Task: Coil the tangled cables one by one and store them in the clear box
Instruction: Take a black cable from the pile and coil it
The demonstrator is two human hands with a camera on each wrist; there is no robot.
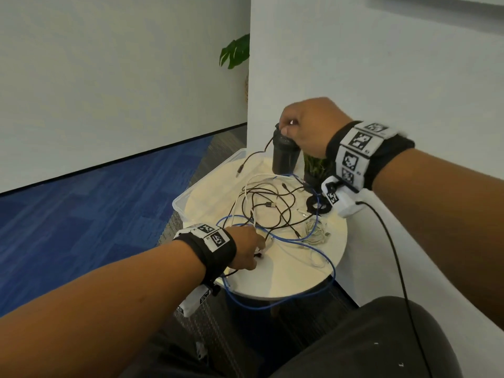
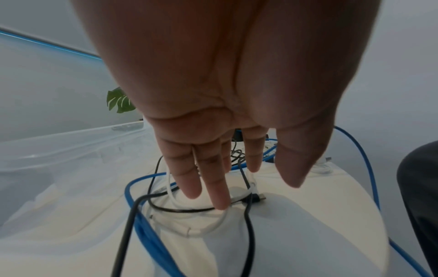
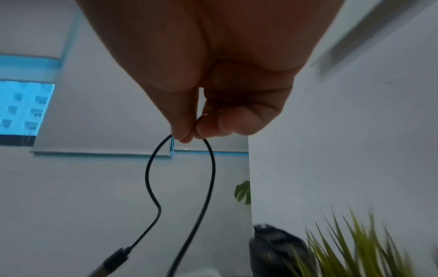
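Observation:
A tangle of cables lies on the round white table (image 1: pixel 286 276): a blue cable (image 1: pixel 309 248), a white cable (image 1: pixel 255 185) and thin black ones. My right hand (image 1: pixel 289 128) is raised above the table's far side. Its thumb and forefinger pinch a black cable (image 3: pixel 211 178), whose plug end (image 1: pixel 240 170) dangles over the clear box (image 1: pixel 180 204). My left hand (image 1: pixel 252 248) lies on the tangle near the table's front left. Its fingers (image 2: pixel 219 196) are straight and press on the white cable (image 2: pixel 170 189) and a black strand, with the blue cable (image 2: pixel 142 234) looping beside them.
A black tumbler (image 1: pixel 285 156) and a small potted plant (image 1: pixel 316 166) stand at the table's far edge, just under my right hand. A black coiled item (image 1: pixel 316 205) lies near them. The blue cable hangs off the table's front. A white wall rises to the right.

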